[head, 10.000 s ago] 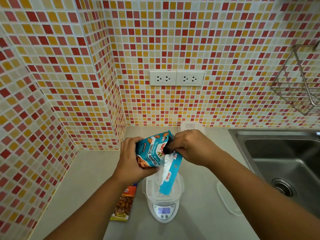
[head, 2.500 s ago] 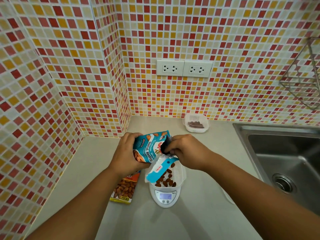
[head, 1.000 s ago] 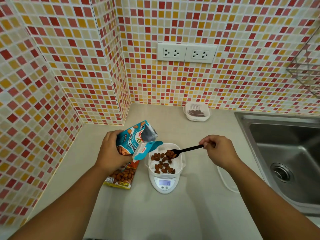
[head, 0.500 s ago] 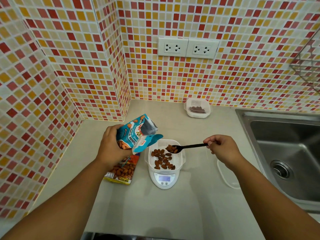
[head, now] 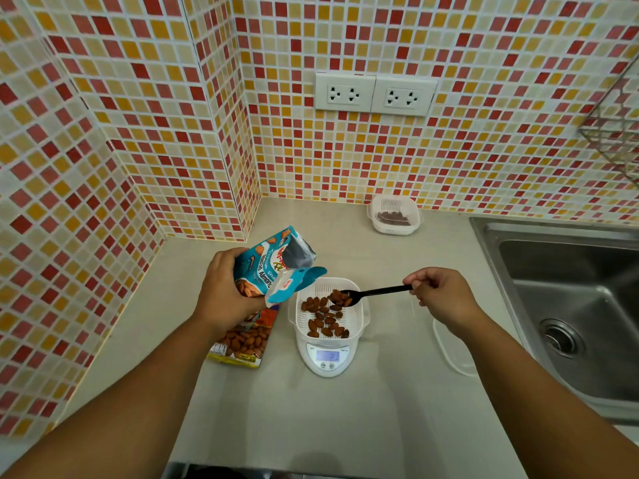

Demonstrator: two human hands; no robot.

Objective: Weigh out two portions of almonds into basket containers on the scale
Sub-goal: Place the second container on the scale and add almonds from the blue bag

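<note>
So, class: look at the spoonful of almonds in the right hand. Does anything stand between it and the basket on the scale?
Nothing visible does. The spoon, held by the right hand, hangs directly over the open basket on the scale. The blue bag in the left hand sits off to the side.

Left hand (head: 221,295) gripping, raised; right hand (head: 441,295) pinching, extended.

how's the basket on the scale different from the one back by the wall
The basket on the scale sits on the white scale near the hands; the basket by the wall rests on the counter, far back. The near one's almonds lie spread in plain sight, with a black spoon over it; the far one's dark contents are too small to identify, and nothing is over it. Both are white and slotted.
</note>
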